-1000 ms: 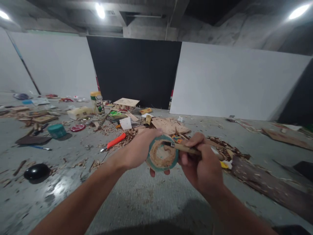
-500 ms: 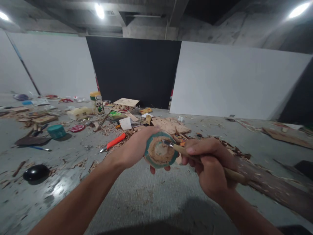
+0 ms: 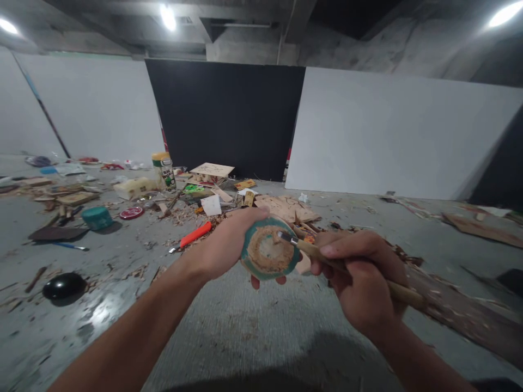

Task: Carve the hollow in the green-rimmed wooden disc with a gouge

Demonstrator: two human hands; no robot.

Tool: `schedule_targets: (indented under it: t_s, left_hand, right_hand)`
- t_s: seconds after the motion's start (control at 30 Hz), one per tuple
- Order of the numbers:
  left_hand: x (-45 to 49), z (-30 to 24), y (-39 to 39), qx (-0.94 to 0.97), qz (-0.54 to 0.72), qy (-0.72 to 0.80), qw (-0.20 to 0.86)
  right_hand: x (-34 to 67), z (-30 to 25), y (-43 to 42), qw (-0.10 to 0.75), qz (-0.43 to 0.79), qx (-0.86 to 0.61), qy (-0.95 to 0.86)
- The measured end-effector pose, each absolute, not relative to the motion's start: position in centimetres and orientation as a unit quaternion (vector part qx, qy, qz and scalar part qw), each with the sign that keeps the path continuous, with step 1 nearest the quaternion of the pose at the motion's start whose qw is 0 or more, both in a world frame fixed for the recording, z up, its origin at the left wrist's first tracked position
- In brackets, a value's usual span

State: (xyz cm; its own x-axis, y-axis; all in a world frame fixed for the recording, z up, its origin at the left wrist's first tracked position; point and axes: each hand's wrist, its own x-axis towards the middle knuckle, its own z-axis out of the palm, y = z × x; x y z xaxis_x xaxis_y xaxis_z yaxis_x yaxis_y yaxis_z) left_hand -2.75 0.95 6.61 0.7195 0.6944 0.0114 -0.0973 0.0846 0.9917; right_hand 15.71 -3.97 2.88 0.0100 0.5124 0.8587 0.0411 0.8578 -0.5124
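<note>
My left hand grips a round wooden piece from its left side and underneath, with fingertips showing below it. The piece has a teal rim and a rough, bare-wood hollow with crumbs and teal specks in it. Wrapped around the wooden handle of a carving gouge is my right hand. The gouge's metal tip rests at or just over the upper right part of the hollow; I cannot tell whether it touches.
An orange utility knife lies left of my hands. Further left are a teal lid, a red tin lid, a paintbrush and a glossy black object. A yellow-topped bottle stands behind, among wood shavings. A plank lies at right.
The gouge and my right hand have shifted right, drawing the tip from the hollow's middle toward its upper right. The left hand stays nearly in place with the wooden piece.
</note>
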Motion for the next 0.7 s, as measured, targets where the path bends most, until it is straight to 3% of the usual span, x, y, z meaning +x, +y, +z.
schedule_targets:
  t_s: [0.7]
  left_hand:
    - [-3.14,6.34,1.36,0.617,0.292,0.240,0.690]
  right_hand:
    - [15.26,2.70,-3.97,0.708,0.265,-0.208,-0.621]
